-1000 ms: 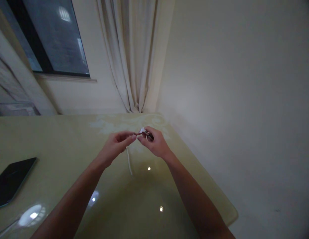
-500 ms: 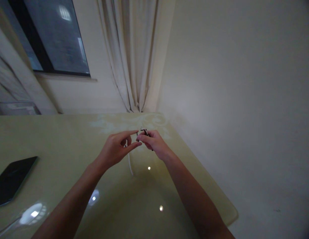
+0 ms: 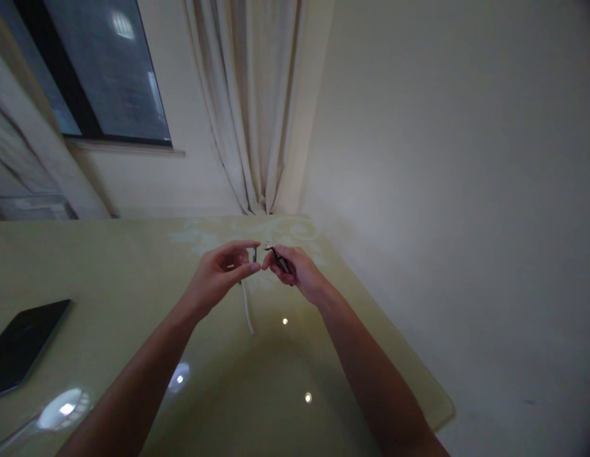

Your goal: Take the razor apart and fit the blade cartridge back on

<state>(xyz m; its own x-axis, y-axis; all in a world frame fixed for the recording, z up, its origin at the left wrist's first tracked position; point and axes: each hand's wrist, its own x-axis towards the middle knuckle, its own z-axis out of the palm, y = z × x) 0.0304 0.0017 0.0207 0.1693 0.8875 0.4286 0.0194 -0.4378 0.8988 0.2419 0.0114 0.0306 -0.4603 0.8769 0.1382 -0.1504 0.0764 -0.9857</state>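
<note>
A plain pale wall (image 3: 442,190) fills the right side, with a glossy greenish counter (image 3: 247,381) running up to it; the counter's far right part, below a gathered cream curtain (image 3: 257,95) and to the right of a dark-framed window (image 3: 114,70), is where both hands meet. A black tablet (image 3: 26,346) lies flat at the left, well apart from the hands, so it leaves the space around them free. The left hand (image 3: 219,273) and the right hand (image 3: 299,270) are raised over the counter, facing each other with a narrow gap between, probably so that both small pieces can be watched closely. A short length of white cable (image 3: 247,308) shows below the left hand, which hides its upper end, so I cannot tell whether they touch. The right fingers are curled closely around a slim dark tool (image 3: 281,262), its pale tip sticking out toward the left hand, likely to keep that end unobstructed. Smallest is a thin grey bar (image 3: 255,254), upright between left thumb and forefinger, which are parted only by its length; gripping it end to end seems meant to leave its side uncovered. Tip and bar are apart.
</note>
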